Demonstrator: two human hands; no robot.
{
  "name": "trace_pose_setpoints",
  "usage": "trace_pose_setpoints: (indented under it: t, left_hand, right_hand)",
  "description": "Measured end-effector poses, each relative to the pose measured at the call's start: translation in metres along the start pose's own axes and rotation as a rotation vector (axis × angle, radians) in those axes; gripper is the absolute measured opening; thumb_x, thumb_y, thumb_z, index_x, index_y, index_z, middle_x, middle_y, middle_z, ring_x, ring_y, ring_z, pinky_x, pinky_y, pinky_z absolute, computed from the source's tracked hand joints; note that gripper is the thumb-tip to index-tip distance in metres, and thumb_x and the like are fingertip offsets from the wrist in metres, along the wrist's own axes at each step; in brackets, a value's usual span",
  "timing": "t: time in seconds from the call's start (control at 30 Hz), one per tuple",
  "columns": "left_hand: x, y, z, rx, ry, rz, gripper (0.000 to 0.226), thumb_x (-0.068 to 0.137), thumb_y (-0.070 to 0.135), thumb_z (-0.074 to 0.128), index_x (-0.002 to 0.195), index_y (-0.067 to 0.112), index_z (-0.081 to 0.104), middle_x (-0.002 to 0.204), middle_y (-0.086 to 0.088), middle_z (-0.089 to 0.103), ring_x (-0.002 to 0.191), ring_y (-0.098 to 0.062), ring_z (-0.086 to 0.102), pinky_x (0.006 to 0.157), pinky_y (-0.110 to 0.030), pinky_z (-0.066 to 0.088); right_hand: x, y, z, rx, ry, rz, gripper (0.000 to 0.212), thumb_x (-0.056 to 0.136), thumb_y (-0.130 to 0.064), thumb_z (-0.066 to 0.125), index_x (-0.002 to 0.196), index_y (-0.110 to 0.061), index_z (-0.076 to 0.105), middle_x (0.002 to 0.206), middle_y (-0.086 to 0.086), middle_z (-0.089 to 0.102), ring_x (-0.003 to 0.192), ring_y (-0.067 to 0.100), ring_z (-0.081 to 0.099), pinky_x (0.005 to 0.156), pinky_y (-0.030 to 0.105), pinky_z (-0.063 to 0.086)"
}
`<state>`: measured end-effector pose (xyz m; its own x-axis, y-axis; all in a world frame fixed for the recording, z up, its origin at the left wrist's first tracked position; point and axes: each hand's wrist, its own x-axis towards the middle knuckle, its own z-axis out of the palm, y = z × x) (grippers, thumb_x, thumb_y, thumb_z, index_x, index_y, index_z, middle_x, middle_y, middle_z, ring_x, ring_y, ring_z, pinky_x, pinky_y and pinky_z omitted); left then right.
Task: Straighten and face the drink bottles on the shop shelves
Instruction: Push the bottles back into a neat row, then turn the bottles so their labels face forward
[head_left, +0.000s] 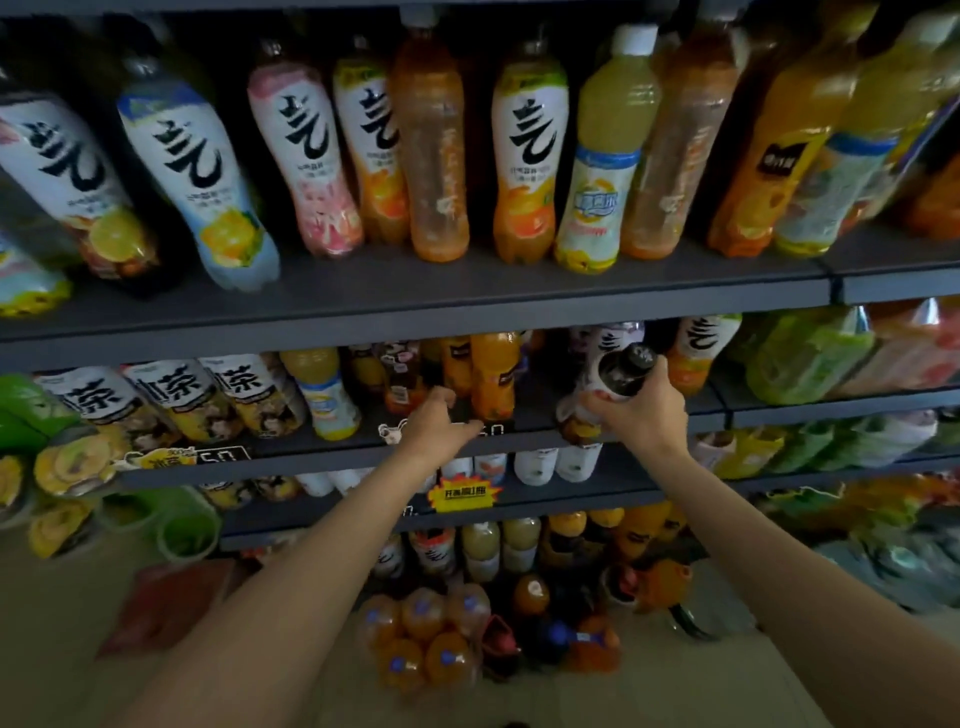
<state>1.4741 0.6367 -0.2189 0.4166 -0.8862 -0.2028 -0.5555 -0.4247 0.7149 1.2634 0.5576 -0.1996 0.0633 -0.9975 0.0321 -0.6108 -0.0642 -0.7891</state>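
Black-capped and tipped forward out of the row, a bottle with a white and orange label (602, 400) sits at the front edge of the second shelf (519, 439), its cap pointing toward the camera. The right hand (641, 410) grips it just below the neck, fingers curled round the far side and thumb across the near side. Behind and beside it stand other bottles of the same white-labelled kind, one (696, 348) just to its right.

To the left, the left hand (441, 421) reaches in over the shelf lip with fingers extended and loosely spread, holding nothing; its fingertips lie just in front of two orange juice bottles (493, 379), though whether they touch them cannot be told. Further left on that shelf stand a pale yellow bottle with a blue band (324, 389) and a row of tea bottles with bold black characters (208, 400).

On the shelf above (415, 296), a line of tall bottles faces forward: white-labelled ones with a large black character (530, 150), a clear orange one (434, 150) and a yellow one with a white cap (602, 166). Below, a yellow starburst price tag (464, 491) hangs on a lower shelf edge, and shrink-wrapped orange drink bottles (426, 639) rest on the floor.
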Motion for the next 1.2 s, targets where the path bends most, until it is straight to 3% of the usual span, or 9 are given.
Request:
trace_pose_setpoints:
  t: [0.2,0.3,0.5,0.63,0.77,0.93,1.1,1.2]
  left_hand:
    - [0.017,0.021,0.014,-0.057,0.094,-0.031,0.048,0.085,0.024,0.067,0.124,0.007,0.044,0.128,-0.009,0.054,0.115,-0.025,0.053,0.091,-0.030,0.041]
    - [0.022,0.023,0.017,-0.041,0.096,-0.045,0.053,0.085,0.025,0.067,0.128,0.007,0.042,0.130,-0.008,0.052,0.118,-0.026,0.052,0.096,-0.035,0.042]
    - [0.033,0.022,0.017,-0.151,0.141,-0.106,0.052,0.084,0.025,0.068,0.127,0.007,0.043,0.129,-0.008,0.053,0.117,-0.025,0.052,0.094,-0.034,0.042]
    - [0.043,0.026,0.020,-0.220,0.149,-0.123,0.051,0.083,0.027,0.070,0.124,0.009,0.044,0.126,-0.007,0.054,0.117,-0.025,0.052,0.095,-0.033,0.042]
    - [0.057,0.036,0.026,-0.214,0.147,-0.088,0.068,0.081,0.028,0.071,0.136,0.013,0.034,0.138,-0.008,0.045,0.127,-0.026,0.044,0.105,-0.036,0.036]
    - [0.079,0.048,0.039,-0.084,0.180,-0.138,0.071,0.083,0.034,0.069,0.137,0.008,0.032,0.139,-0.012,0.042,0.128,-0.029,0.041,0.099,-0.032,0.035]
    - [0.079,0.040,0.040,-0.117,0.262,-0.095,0.071,0.075,0.033,0.077,0.131,0.010,0.041,0.133,-0.011,0.049,0.123,-0.029,0.047,0.098,-0.033,0.037]
    - [0.054,0.026,0.033,-0.141,0.243,0.017,0.077,0.066,0.028,0.083,0.129,0.015,0.040,0.122,-0.009,0.056,0.113,-0.028,0.053,0.093,-0.035,0.042]
  right_hand:
    - [0.023,-0.002,0.037,0.046,-0.033,-0.026,0.075,0.072,-0.034,0.078,0.127,-0.006,0.037,0.111,0.016,0.062,0.101,0.033,0.058,0.079,0.040,0.048]
    - [0.035,-0.009,0.050,0.015,-0.040,-0.013,0.077,0.072,-0.033,0.077,0.132,-0.007,0.035,0.122,0.016,0.059,0.111,0.034,0.055,0.083,0.038,0.045]
    - [0.063,-0.028,0.069,-0.141,-0.099,0.005,0.069,0.075,-0.043,0.071,0.127,-0.005,0.046,0.124,0.016,0.057,0.112,0.036,0.055,0.086,0.041,0.045]
    - [0.068,-0.031,0.077,-0.101,-0.092,0.055,0.066,0.075,-0.043,0.072,0.126,-0.006,0.050,0.126,0.016,0.055,0.113,0.037,0.054,0.085,0.041,0.045]
    - [0.069,-0.022,0.077,-0.090,-0.136,0.033,0.066,0.077,-0.036,0.073,0.130,-0.007,0.044,0.128,0.015,0.055,0.118,0.035,0.050,0.088,0.042,0.044]
    - [0.080,-0.019,0.068,-0.092,-0.182,-0.013,0.063,0.076,-0.035,0.074,0.127,-0.007,0.049,0.123,0.015,0.060,0.115,0.034,0.054,0.088,0.040,0.045]
    - [0.073,-0.006,0.067,-0.136,-0.244,0.009,0.061,0.080,-0.025,0.070,0.127,-0.003,0.038,0.119,0.019,0.058,0.108,0.038,0.056,0.081,0.038,0.045]
    - [0.058,0.005,0.062,-0.243,-0.485,0.033,0.048,0.079,-0.025,0.067,0.118,-0.004,0.048,0.105,0.016,0.066,0.095,0.032,0.064,0.083,0.040,0.052]
